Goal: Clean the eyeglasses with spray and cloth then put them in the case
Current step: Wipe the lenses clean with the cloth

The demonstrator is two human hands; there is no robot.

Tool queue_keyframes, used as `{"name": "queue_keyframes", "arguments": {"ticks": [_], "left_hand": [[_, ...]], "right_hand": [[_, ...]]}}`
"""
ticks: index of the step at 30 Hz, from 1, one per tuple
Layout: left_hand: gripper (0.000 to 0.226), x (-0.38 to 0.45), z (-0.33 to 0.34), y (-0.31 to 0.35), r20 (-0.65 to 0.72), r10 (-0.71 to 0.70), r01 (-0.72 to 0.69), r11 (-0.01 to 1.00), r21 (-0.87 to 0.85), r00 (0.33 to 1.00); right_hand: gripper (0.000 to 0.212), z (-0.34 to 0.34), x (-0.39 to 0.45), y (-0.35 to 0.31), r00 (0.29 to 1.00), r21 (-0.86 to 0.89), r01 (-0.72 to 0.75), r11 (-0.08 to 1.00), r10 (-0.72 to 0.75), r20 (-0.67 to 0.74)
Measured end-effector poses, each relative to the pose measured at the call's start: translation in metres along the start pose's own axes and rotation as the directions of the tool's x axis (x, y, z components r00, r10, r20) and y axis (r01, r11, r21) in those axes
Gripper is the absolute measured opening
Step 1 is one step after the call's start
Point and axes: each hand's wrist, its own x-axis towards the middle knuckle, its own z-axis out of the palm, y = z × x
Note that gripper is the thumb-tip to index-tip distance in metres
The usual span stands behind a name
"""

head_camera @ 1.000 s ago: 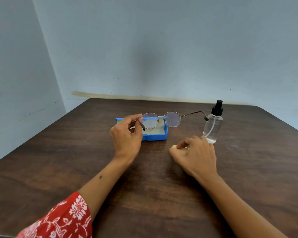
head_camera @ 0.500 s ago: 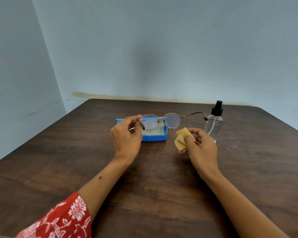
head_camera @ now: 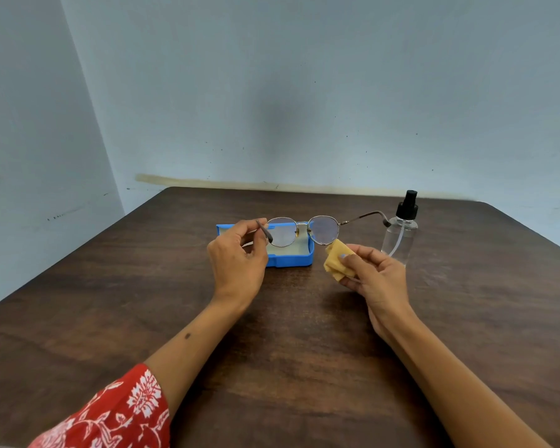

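Both hands are busy: the left hand [head_camera: 236,253] pinches the eyeglasses [head_camera: 303,230] by a temple above the blue case [head_camera: 291,258]; the right hand [head_camera: 374,274] grips the cloth [head_camera: 336,257] at the right lens's five o'clock. Wiping seems next, gently. The spray bottle [head_camera: 400,232] stands at three o'clock.

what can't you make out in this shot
Head view only:
- Blue case: left end hidden behind the left hand.
- Cloth: lower part covered by the right hand.
- Eyeglasses: lens wetness too faint to tell.
- Spray bottle: liquid level unclear through clear plastic.
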Motion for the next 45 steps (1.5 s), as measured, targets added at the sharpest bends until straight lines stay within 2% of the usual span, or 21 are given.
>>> {"name": "queue_keyframes", "arguments": {"ticks": [3,5,6,7,9,10,12,15,17,19,24,27,29,31,35,38,39,41,43,45], "left_hand": [[0.021,0.000,0.000,0.001,0.011,0.000,0.000,1.000,0.006,1.000],[0.021,-0.001,0.000,0.002,0.021,-0.007,0.007,1.000,0.010,1.000],[0.021,-0.002,0.000,0.002,0.024,-0.011,0.011,1.000,0.009,1.000],[0.020,-0.002,0.000,0.002,0.026,-0.014,0.013,1.000,0.003,1.000],[0.018,-0.003,0.001,0.003,0.027,-0.017,0.017,1.000,-0.022,0.999],[0.016,-0.003,0.001,0.003,0.026,-0.021,0.022,0.999,-0.035,0.999],[0.014,-0.004,0.002,0.004,0.022,-0.031,0.032,0.998,-0.051,0.999],[0.015,-0.005,0.003,0.005,0.046,-0.028,0.031,0.997,-0.074,0.999],[0.016,-0.007,0.004,0.005,0.061,-0.034,0.040,0.995,-0.096,0.998],[0.018,-0.007,0.004,0.005,0.066,-0.061,0.069,0.990,-0.120,0.996],[0.018,-0.006,0.004,0.005,0.075,-0.127,0.137,0.982,-0.134,0.989],[0.017,-0.004,0.003,0.005,0.067,-0.151,0.159,0.978,-0.137,0.986],[0.016,-0.003,0.002,0.006,0.073,-0.162,0.171,0.976,-0.135,0.984],[0.018,-0.003,0.003,0.006,0.085,-0.161,0.173,0.974,-0.150,0.983],[0.018,-0.004,0.004,0.005,0.095,-0.144,0.156,0.978,-0.139,0.985],[0.018,-0.003,0.003,0.003,0.094,-0.139,0.150,0.982,-0.119,0.986],[0.017,-0.003,0.003,0.002,0.098,-0.146,0.157,0.981,-0.113,0.984],[0.017,-0.003,0.005,0.001,0.107,-0.168,0.180,0.977,-0.111,0.980],[0.017,-0.002,0.007,-0.001,0.121,-0.200,0.216,0.967,-0.138,0.972],[0.017,-0.002,0.007,-0.004,0.130,-0.230,0.251,0.951,-0.178,0.964]], "right_hand": [[0.012,-0.001,0.002,0.002,0.997,-0.044,0.058,0.997,-0.060,-0.049],[0.016,-0.003,0.003,0.004,0.973,-0.182,0.200,0.963,-0.216,-0.077],[0.018,-0.004,0.003,0.004,0.935,-0.309,0.310,0.899,-0.347,-0.070],[0.019,-0.005,0.002,0.003,0.868,-0.439,0.433,0.787,-0.495,-0.030],[0.019,-0.005,0.000,-0.001,0.676,-0.598,0.629,0.496,-0.729,0.107],[0.018,-0.006,0.001,-0.002,0.595,-0.626,0.680,0.382,-0.786,0.168],[0.020,-0.008,0.005,-0.002,0.498,-0.651,0.719,0.241,-0.832,0.242],[0.020,-0.012,0.010,0.000,0.441,-0.687,0.718,0.115,-0.838,0.321],[0.019,-0.012,0.012,0.003,0.431,-0.716,0.697,0.039,-0.821,0.375],[0.021,-0.007,0.012,0.006,0.452,-0.735,0.678,-0.003,-0.787,0.421],[0.022,0.004,0.009,0.015,0.489,-0.741,0.668,-0.070,-0.709,0.507],[0.030,0.001,0.010,0.015,0.512,-0.762,0.640,-0.097,-0.686,0.517],[0.023,-0.003,0.014,0.015,0.524,-0.797,0.596,-0.100,-0.704,0.479],[0.031,-0.005,0.016,0.015,0.542,-0.810,0.581,-0.084,-0.702,0.462],[0.027,0.005,0.009,0.021,0.502,-0.746,0.657,-0.112,-0.674,0.543],[0.030,0.003,0.010,0.020,0.564,-0.768,0.640,-0.022,-0.665,0.490],[0.026,0.000,0.011,0.020,0.578,-0.787,0.616,-0.003,-0.678,0.455],[0.033,-0.003,0.012,0.019,0.599,-0.816,0.578,0.004,-0.681,0.421],[0.036,-0.002,0.012,0.020,0.577,-0.801,0.598,-0.019,-0.683,0.447],[0.029,0.002,0.009,0.022,0.554,-0.769,0.638,-0.039,-0.670,0.494]]}}
